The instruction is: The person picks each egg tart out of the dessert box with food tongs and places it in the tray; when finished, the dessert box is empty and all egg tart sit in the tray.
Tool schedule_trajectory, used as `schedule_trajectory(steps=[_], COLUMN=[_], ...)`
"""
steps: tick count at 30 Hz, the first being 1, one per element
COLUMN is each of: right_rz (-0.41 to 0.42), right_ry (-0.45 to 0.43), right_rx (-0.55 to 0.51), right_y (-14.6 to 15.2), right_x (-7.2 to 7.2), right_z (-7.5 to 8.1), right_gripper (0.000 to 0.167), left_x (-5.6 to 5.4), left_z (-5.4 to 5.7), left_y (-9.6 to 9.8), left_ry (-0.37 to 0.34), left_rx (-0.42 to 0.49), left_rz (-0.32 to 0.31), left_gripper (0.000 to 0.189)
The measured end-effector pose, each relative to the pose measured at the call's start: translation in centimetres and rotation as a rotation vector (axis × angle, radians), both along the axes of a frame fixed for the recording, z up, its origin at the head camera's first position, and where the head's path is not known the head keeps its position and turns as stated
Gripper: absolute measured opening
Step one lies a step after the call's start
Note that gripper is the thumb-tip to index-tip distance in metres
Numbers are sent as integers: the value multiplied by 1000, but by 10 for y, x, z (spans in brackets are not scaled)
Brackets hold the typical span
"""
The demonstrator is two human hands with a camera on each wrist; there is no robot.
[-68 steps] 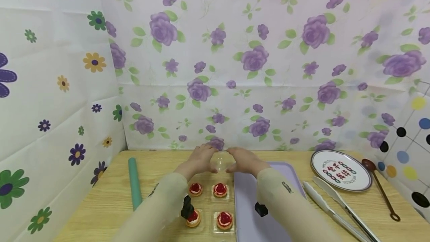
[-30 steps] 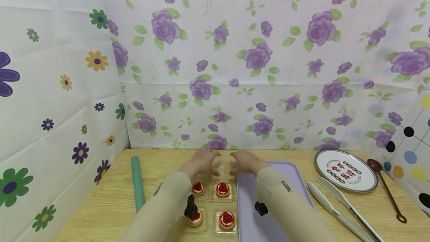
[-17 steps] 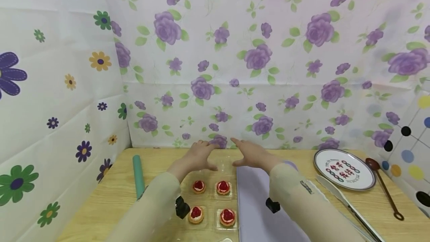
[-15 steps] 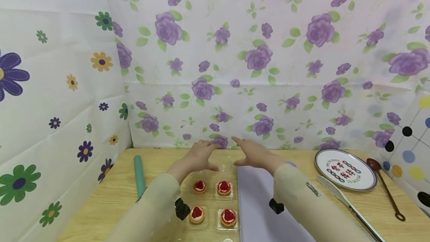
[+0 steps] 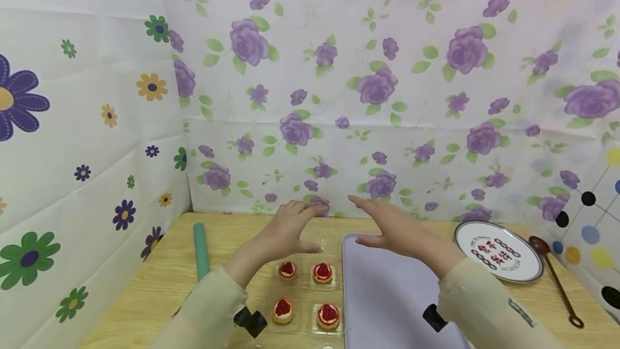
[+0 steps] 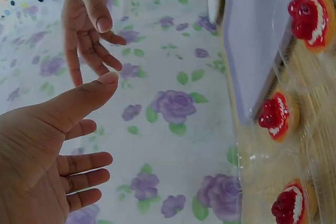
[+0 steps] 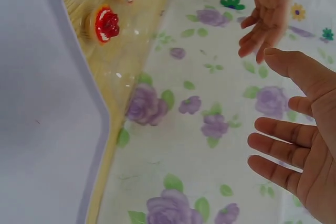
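My left hand point(image 5: 288, 230) and right hand point(image 5: 399, 230) hover apart over the back of the table in the head view, holding nothing. Both wrist views show relaxed, spread fingers. Beneath and between them is clear plastic packaging point(image 5: 330, 242), hard to make out against the wood. Several red-topped tarts point(image 5: 322, 272) with white cream sit in see-through plastic compartments nearer the front. To their right, the lilac tray point(image 5: 373, 290) lies partly under my right forearm. From the left wrist, some tarts point(image 6: 274, 116) show at the right edge, beyond my left hand point(image 6: 52, 150).
A green roll point(image 5: 201, 252) lies at the left. At the right are a white plate point(image 5: 494, 236) with red lettering and a brown ladle point(image 5: 557, 279). Flowered sheets point(image 5: 339, 69) wall the back and left side of the table.
My hands were close around a clear plastic dome at the back. They have since lifted and spread apart, the right one rightward. Metal tongs seen earlier are now hidden by my right arm.
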State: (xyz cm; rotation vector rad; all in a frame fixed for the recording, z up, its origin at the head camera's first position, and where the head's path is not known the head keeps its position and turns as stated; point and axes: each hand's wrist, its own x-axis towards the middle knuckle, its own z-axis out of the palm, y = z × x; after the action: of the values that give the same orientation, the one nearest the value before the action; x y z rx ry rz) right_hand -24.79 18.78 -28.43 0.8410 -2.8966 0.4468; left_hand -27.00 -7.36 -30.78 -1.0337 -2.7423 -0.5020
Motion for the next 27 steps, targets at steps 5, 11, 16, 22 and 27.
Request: schedule_trajectory(steps=[5,11,16,22,27], right_rz=[15,46,52,29,14], right_ry=[77,247,367,456,469], right_rx=[-12,-18,-32,-16,-20], right_y=[15,34,45,60,76], right_x=[24,55,81,103,117], right_z=[2,1,-1,-9,-20], right_gripper=[81,76,75,81,84], left_x=[19,44,61,68,72], left_z=[0,-7,-18,-36,-49], left_y=[-8,-19,-26,-28,-28], left_ry=[29,99,199,252,167], left_rx=[39,52,72,105,90], left_rz=[-31,-63,-108,-134,-129], left_gripper=[80,81,82,81,79])
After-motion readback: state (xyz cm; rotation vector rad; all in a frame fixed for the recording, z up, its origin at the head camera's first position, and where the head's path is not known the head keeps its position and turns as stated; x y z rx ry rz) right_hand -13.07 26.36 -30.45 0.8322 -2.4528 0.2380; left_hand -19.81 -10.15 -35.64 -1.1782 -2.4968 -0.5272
